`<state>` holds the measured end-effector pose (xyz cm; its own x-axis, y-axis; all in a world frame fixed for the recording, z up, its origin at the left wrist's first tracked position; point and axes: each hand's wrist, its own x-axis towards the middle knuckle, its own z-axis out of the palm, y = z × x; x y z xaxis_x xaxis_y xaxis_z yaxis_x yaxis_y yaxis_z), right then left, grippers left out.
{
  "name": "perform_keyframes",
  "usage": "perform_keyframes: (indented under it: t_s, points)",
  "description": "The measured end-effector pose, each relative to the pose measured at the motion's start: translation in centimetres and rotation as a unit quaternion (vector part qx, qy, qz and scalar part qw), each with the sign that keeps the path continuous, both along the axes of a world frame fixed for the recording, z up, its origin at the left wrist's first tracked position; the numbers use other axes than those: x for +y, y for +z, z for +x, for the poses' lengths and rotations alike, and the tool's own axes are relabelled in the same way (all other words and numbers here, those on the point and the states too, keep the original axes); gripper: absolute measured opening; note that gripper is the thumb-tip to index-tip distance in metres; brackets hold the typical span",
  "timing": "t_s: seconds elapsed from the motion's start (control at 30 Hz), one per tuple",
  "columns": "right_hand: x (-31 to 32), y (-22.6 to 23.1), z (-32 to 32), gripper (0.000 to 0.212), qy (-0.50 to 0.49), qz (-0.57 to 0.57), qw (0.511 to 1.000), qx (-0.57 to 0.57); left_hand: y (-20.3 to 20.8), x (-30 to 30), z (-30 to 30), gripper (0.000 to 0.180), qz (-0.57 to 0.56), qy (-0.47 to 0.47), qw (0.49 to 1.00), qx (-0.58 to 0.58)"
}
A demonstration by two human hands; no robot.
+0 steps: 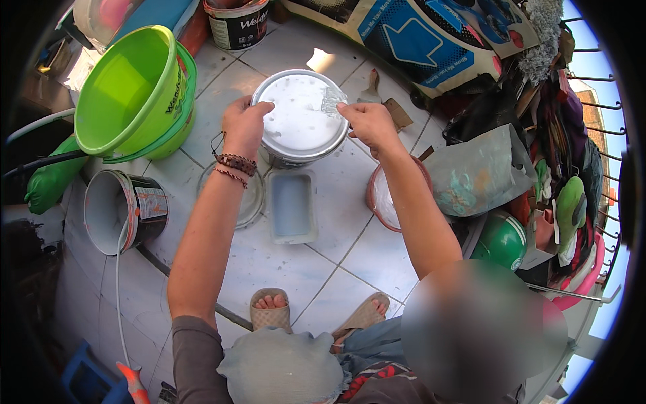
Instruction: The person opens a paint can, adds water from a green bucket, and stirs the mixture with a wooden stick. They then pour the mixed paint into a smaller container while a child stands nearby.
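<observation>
Both hands gripped the rim of a paint tin (pixel 301 118) on the tiled floor (pixel 336 222): the left hand (pixel 243 124) curled over one edge, the right hand (pixel 369 124) apparently pinching the other. A grey tray (pixel 291 206) lay just below; green buckets (pixel 134 94) stood left.

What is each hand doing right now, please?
Left hand: closed on the rim of the white paint can.
Right hand: fingers pinched on the can's opposite rim; what they pinch cannot be told.
</observation>
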<state>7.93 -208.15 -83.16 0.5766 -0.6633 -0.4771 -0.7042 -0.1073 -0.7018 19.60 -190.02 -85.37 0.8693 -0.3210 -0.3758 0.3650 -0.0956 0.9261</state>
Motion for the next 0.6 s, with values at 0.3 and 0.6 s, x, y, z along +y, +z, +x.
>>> perform_keyframes:
  t_s: [0.3,0.6]
  points:
    - [-1.4,2.4,1.0,0.027,-0.092,0.015,0.986,-0.140,-1.0,0.3,-0.5,0.059,-0.036,-0.077,0.995,-0.045]
    - [3.8,9.2,3.3,0.032,0.103,-0.233,0.948,-0.190,0.0,2.6,0.9,0.054,-0.171,0.012,0.985,0.030]
